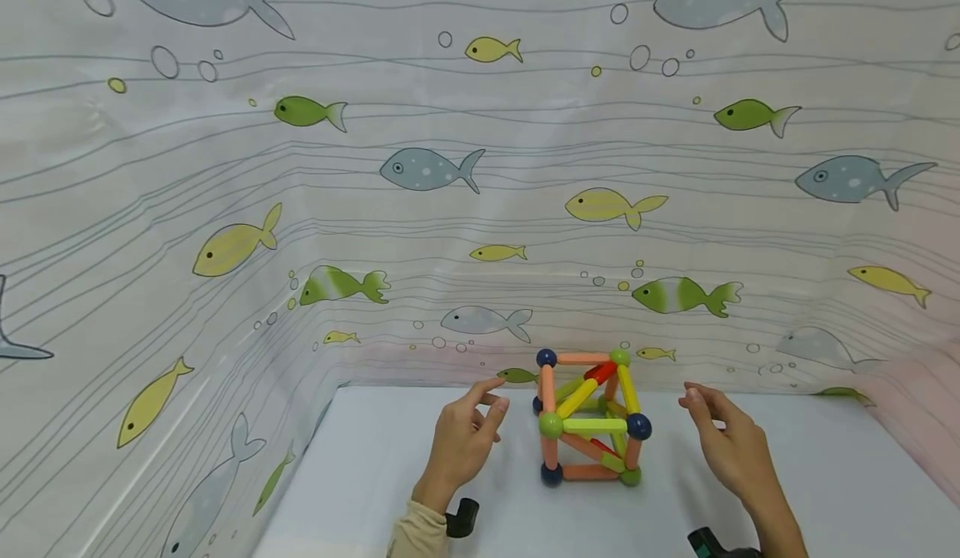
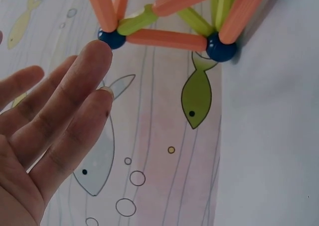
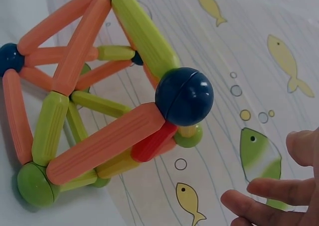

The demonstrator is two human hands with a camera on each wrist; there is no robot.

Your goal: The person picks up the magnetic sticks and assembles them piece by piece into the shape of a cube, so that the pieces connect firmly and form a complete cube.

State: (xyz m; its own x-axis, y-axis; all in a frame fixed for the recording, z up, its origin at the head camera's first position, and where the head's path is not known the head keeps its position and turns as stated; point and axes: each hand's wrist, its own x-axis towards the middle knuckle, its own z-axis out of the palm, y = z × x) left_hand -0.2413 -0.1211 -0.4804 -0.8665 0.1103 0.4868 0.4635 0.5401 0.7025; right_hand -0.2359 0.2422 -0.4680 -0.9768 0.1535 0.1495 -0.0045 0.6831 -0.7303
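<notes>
A cube-shaped frame of building rods and balls (image 1: 595, 426) stands on the white tabletop between my hands. Orange, lime, yellow and red rods join at dark blue and green balls, and slanting rods cross some of the sides. To the left of it, apart from the frame, my left hand (image 1: 461, 437) is held with loosely bent fingers and nothing in them. My right hand (image 1: 735, 445) hovers on the other side, also holding nothing. In the right wrist view a dark blue ball (image 3: 184, 96) at one corner is close to the camera, with the fingertips (image 3: 241, 202) clear of it.
A white table (image 1: 360, 450) carries the frame. Behind it and along both sides rises a pale sheet (image 1: 525, 141) printed with fish, bubbles and wavy lines. Dark wrist devices (image 1: 462, 518) show near both forearms. A beige sleeve (image 1: 418, 533) covers the left forearm.
</notes>
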